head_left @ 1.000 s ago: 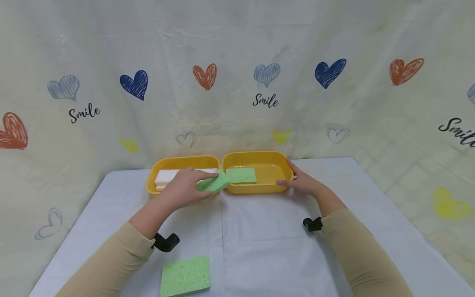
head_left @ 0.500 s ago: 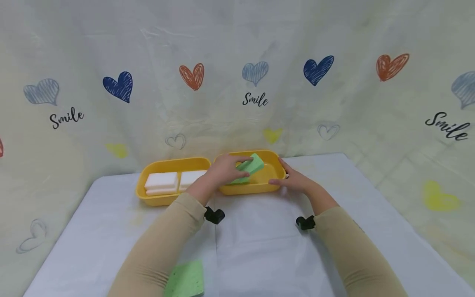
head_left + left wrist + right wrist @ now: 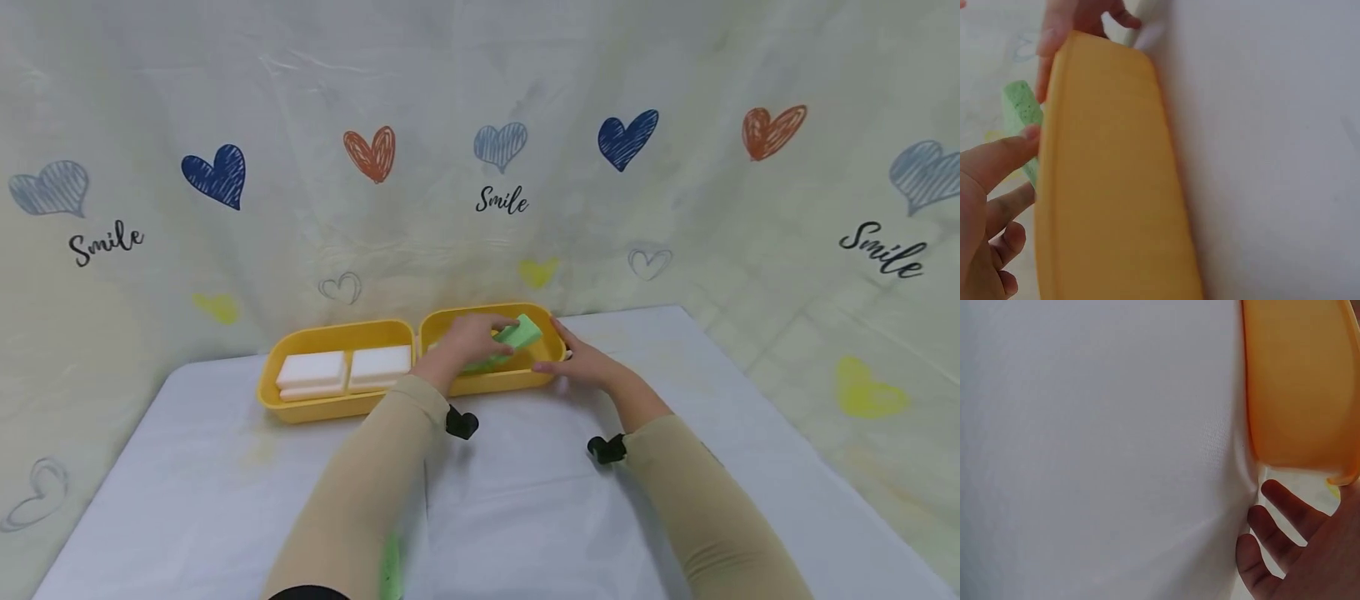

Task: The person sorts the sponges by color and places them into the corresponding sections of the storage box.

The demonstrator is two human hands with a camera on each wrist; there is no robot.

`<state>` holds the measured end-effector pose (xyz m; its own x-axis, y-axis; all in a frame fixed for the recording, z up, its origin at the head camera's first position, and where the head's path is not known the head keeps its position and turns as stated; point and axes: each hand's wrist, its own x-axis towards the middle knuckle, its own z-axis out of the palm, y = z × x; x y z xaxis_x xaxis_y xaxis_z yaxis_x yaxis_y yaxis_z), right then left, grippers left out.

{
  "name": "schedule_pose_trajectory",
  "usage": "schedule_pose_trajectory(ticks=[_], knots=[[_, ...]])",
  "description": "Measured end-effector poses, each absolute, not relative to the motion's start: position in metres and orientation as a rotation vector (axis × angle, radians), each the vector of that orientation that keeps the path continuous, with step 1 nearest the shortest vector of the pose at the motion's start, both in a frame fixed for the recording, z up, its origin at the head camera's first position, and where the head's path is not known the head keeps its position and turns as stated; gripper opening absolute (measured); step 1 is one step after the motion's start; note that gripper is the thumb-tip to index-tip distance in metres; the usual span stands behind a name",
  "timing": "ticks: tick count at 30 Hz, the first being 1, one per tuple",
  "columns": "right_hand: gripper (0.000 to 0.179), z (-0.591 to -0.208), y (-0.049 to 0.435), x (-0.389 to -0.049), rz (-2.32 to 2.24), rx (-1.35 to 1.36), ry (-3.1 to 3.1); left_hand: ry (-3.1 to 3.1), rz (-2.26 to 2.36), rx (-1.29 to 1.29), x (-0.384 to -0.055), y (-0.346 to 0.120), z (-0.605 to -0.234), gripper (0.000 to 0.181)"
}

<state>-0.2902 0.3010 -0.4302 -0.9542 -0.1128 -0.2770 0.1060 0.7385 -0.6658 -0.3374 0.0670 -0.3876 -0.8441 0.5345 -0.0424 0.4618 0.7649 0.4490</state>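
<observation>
My left hand (image 3: pixel 471 340) pinches a green porous sponge (image 3: pixel 521 332) between thumb and fingers, held tilted inside the right yellow plastic box (image 3: pixel 495 383). Beneath that hand, part of a green sponge lies in the box, mostly hidden. The left wrist view has the held sponge (image 3: pixel 1020 103) sticking out past the box's rim, its lower part hidden by the wall. At the box's right end, my right hand (image 3: pixel 588 364) holds the corner, thumb at the front and a finger along the rim. Its other fingers (image 3: pixel 1275 537) hang loosely curled below, in the right wrist view.
Beside it on the left stands a second yellow box (image 3: pixel 322 408) with white sponge blocks (image 3: pixel 311 371) in two stacks. Another green sponge (image 3: pixel 392 568) lies on the white-covered table near the front, largely hidden by the left sleeve. A curtain printed with hearts (image 3: pixel 501 146) hangs behind.
My left hand has carried the green sponge from over the left box rightward into the right box. The right hand stays at the box's end. The head view has shifted slightly right.
</observation>
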Motion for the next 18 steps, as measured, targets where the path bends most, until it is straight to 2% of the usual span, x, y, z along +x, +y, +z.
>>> schedule_pose_trajectory(ticks=[18], knots=[[0.114, -0.428, 0.299, -0.289, -1.085, -0.01, 2.64, 2.811, 0.274, 0.916, -0.34, 0.1, -0.401, 0.048]])
